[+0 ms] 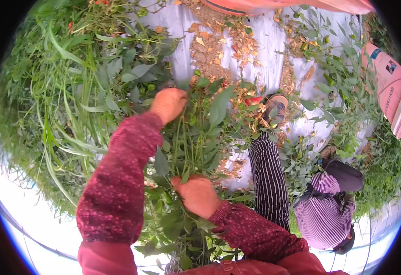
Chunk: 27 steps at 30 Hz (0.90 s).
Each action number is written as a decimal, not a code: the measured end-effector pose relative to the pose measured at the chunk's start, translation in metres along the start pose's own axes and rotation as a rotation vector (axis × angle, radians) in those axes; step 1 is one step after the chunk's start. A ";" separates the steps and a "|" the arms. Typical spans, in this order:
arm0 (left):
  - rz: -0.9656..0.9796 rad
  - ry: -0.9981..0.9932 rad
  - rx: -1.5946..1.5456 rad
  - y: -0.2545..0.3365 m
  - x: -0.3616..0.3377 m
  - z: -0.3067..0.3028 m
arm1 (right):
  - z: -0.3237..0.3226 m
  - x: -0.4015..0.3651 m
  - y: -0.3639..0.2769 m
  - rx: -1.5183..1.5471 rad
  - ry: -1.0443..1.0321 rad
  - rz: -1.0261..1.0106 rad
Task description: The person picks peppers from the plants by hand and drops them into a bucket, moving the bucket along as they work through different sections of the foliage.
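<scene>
My left hand point(169, 104) is closed, its fingertips among the upper leaves of a bushy pepper plant; what they pinch is hidden. Lower down, my right hand point(197, 196) is wrapped around stems of the same pepper plant point(182, 142), which run upward between the two hands. Small green peppers point(151, 87) hang just left of my left hand, and another green pepper point(197, 72) shows above it. To the right, a red pepper point(254, 101) lies among leaves and dry litter.
Long grassy weeds point(67, 96) crowd the left. Pale ground sheeting point(182, 39) with dry leaves runs behind. A striped trouser leg point(269, 178) stands right of the plant. Another person point(324, 215) is bent over at the far right, below a pink printed sack point(388, 87).
</scene>
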State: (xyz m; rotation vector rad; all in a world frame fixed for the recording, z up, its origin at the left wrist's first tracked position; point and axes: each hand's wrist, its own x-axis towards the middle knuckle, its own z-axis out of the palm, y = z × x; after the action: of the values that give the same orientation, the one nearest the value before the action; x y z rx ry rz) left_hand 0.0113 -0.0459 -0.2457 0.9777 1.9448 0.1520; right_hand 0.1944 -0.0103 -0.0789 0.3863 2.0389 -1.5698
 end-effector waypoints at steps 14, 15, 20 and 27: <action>-0.135 0.121 0.501 0.038 0.014 0.041 | -0.001 -0.004 0.001 -0.116 -0.103 0.003; -0.079 0.114 0.591 0.041 0.016 0.041 | -0.002 -0.004 0.000 -0.124 -0.107 0.001; -0.027 0.042 0.560 0.041 0.011 0.038 | 0.002 -0.003 -0.003 -0.090 -0.050 0.049; -0.145 0.074 0.126 0.025 0.008 0.040 | 0.000 -0.002 -0.004 -0.119 -0.092 0.048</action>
State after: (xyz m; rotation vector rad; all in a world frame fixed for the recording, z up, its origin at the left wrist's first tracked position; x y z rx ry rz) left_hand 0.0543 -0.0340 -0.2621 0.9187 2.1061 -0.0177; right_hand 0.1938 -0.0115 -0.0751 0.3108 2.0260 -1.4034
